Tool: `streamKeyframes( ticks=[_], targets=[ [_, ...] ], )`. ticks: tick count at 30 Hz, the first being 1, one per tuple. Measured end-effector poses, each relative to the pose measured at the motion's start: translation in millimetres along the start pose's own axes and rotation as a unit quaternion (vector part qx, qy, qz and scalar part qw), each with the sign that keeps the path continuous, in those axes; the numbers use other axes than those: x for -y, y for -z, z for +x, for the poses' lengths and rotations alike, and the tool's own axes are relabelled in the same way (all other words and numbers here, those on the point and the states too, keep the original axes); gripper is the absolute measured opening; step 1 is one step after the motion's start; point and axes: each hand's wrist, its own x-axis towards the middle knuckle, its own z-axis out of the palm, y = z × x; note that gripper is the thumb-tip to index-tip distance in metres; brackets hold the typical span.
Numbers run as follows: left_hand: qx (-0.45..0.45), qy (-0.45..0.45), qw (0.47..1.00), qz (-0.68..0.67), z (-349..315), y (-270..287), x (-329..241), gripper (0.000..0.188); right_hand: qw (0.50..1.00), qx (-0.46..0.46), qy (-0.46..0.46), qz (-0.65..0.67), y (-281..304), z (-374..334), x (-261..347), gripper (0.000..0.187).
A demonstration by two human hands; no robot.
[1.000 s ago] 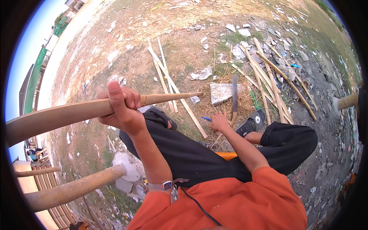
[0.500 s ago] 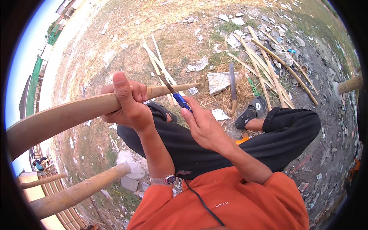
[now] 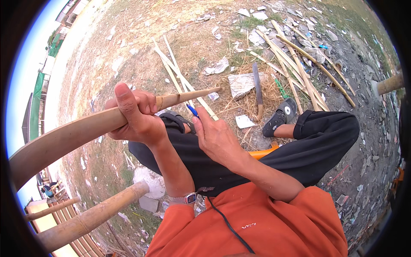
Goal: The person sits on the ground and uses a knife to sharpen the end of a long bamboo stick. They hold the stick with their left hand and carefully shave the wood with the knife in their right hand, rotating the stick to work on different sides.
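A long split bamboo strip (image 3: 70, 138) runs from the left rim toward the middle, tapering to a thin far end. My left hand (image 3: 139, 115) is closed round it, thumb lying along its upper face. Just below the tapering part, my right hand (image 3: 218, 139) grips a blue-handled utility knife (image 3: 192, 111). Most of the handle is inside my fingers, and its blade, near the strip's underside, is hard to make out. Whether blade and bamboo touch, I cannot tell.
A machete (image 3: 257, 90) leans by a pale block (image 3: 242, 85) on straw. Bamboo strips (image 3: 295, 64) lie at the far right, others (image 3: 177, 70) ahead. Thick bamboo poles (image 3: 98, 212) stand at lower left. My black-trousered legs (image 3: 317, 141) are bent beneath my hands.
My right hand has turned and shifted slightly left and down with the knife, whose blade showed across the bamboo earlier. The left hand and strip have moved a little left.
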Motion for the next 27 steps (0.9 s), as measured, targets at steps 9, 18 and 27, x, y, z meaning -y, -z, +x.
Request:
streamKeyframes(
  ticks=[9, 18, 27],
  targets=[
    [-0.007, 0.015, 1.0, -0.01, -0.8, -3.6, -1.7, 0.038, 0.997, 0.041, -0.064, 0.022, -6.1, 5.1, -15.9, 0.024],
    [0.037, 0.015, 0.998, -0.044, 1.5, 5.0, 2.1, 0.036, 0.937, 0.046, -0.2, -0.282, 15.5, 5.4, -125.7, 0.053],
    [0.083, 0.0, 0.994, -0.065, 4.6, 9.1, 5.4, 0.034, 0.994, 0.032, 0.04, 0.101, 59.4, 3.7, 20.1, 0.027]
  ],
)
